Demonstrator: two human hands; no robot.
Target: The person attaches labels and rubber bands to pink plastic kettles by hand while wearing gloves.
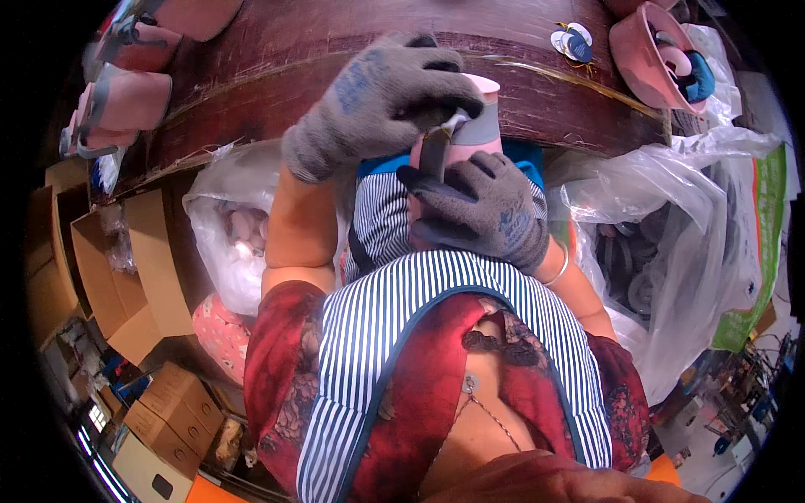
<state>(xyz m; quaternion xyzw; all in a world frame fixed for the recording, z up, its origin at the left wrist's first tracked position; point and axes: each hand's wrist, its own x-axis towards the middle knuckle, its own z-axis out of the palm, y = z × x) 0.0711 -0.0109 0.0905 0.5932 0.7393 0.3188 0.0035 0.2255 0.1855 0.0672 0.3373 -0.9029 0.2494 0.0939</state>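
The pink and grey tapered vessel (483,128) sits between my two hands' fingers, and slipping is the worry.
My grey-gloved left fingers (457,88) bend down by its rim, tips hidden, so I cannot tell whether they are clamped; my grey-gloved right fingers (461,201) curl against its side, how tightly I cannot tell. Below them its base is out of sight, near my blue-and-white striped apron (381,210), so if my right fingers ease off, I judge it could roll or tip. The dark grey flat strip (433,152) between my fingers could twist or slide crooked if both hands pull unevenly. Knitted gloves may slip on that smooth wall, and the dark red wooden table (503,25) beyond my left fingers could knock the rim.
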